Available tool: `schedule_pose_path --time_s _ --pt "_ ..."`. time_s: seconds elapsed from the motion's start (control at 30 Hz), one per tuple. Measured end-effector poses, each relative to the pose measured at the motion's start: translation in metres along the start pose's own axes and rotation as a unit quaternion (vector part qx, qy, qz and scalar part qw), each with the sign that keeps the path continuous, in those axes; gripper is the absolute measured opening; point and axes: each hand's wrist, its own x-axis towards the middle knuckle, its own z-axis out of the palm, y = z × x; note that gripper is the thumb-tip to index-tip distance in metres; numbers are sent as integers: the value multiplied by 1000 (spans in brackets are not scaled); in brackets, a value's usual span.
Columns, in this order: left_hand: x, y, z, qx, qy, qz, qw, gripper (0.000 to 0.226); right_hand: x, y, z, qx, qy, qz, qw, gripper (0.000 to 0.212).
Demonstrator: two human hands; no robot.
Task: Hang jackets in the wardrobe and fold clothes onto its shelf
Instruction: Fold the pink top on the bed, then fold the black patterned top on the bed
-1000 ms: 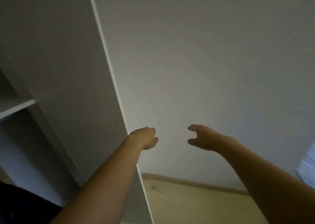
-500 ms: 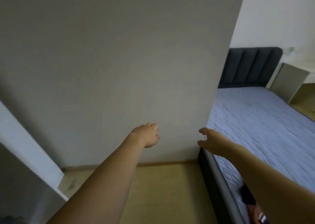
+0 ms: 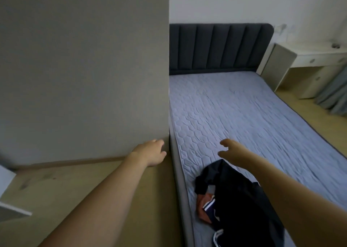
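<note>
1. Two bare forearms reach forward from the bottom of the view, the left from 7 o'clock, the right from 4 o'clock.
2. A heap of dark clothes, with an orange piece showing at its left edge, lies on the near end of the bed at about 5 o'clock. The right forearm passes over the heap.
3. The right hand hovers just beyond the heap, over the quilted blue-grey cover, fingers loosely spread and slightly curled, holding nothing.
4. The left hand is near centre, over the wooden floor, beside the bed's near edge. Its fingers are loosely curled and it grips nothing.
5. A white wardrobe edge shows at 8 o'clock, blurred.
6. A plain grey wall fills the left half, from 9 to 12 o'clock, and ends at a corner just above the left hand.
7. Beyond, a dark padded headboard stands at 1 o'clock.
8. A pale desk sits at 2 o'clock, a grey curtain beside it.
</note>
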Motion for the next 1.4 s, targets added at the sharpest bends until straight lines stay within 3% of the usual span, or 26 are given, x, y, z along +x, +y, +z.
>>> schedule_pose_path --time_s 0.23,0.4,0.67,0.87,0.97,1.07,1.2,1.23,1.4 --pt "60 77 71 -90 -27 -85 992 44 55 132 -25 3 -14 -11 1000 57" --pt "115 161 144 -148 -61 -135 978 35 128 237 -15 -30 -89 -23 995 58" --pt "160 232 320 -253 -119 -249 927 13 234 340 94 -123 -239 -111 957 60" --pt "160 227 493 -292 -150 -333 884 18 276 372 225 -171 -302 -223 911 59" --pt "163 229 568 -365 -114 -392 837 10 291 374 294 -185 -301 -283 892 55" --pt "168 238 626 -437 -74 -438 782 18 302 366 357 -184 -282 -350 874 57" --pt "170 247 674 -518 -40 -469 714 29 311 347 425 -264 -256 -412 834 67" --pt "171 248 673 -521 -42 -471 710 34 312 344 431 -287 -239 -413 830 65" --pt "156 250 663 -543 -4 -490 682 28 294 330 429 -267 -225 -424 836 24"
